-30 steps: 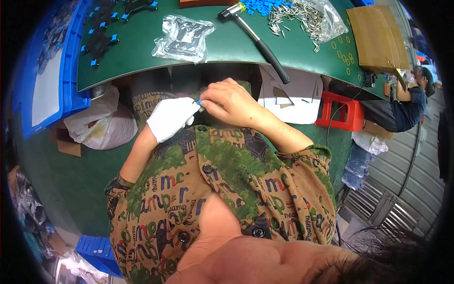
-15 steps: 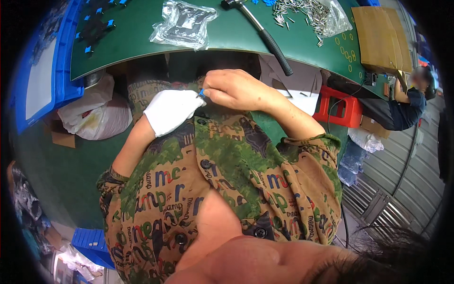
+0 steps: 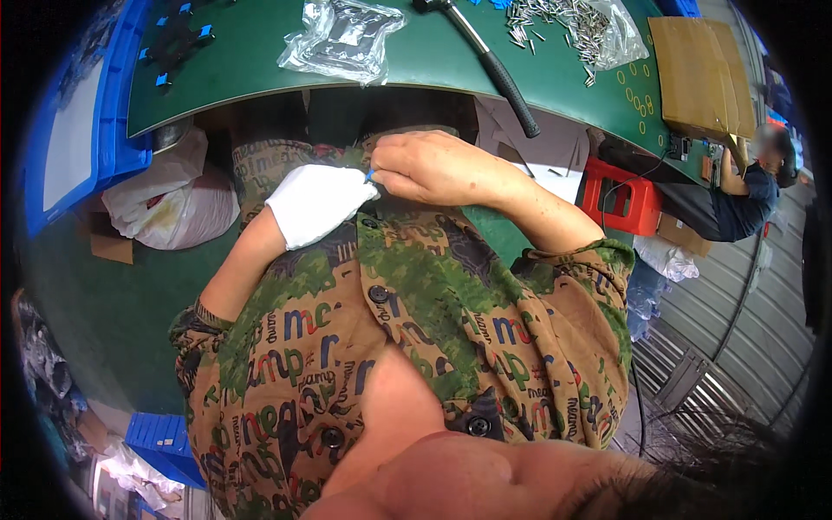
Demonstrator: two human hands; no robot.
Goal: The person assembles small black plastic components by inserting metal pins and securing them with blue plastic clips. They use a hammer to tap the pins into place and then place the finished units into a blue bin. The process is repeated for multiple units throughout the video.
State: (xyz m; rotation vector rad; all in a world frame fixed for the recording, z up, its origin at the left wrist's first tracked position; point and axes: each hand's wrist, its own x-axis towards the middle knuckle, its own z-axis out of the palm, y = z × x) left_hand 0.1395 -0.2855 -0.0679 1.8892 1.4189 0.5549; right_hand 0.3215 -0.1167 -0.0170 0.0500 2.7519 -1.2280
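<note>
My left hand (image 3: 319, 206), in a white glove, and my bare right hand (image 3: 425, 167) meet in front of my shirt, just off the table's near edge. A small blue piece (image 3: 370, 175) shows between their fingertips. Both hands are closed at the tips, pinching it from either side. Most of the piece is covered by the fingers, so its full shape is hidden.
On the green table (image 3: 433, 65) lie a clear plastic bag (image 3: 342, 42) with dark parts, a hammer (image 3: 485, 65), metal pins (image 3: 568, 26) and black parts with blue tips (image 3: 178, 43). A cardboard box (image 3: 698, 74), red stool (image 3: 617, 198) and co-worker (image 3: 754, 191) are at right.
The hands stay together around the blue piece, with only a small shift of the fingers. The whole view has tilted slightly.
</note>
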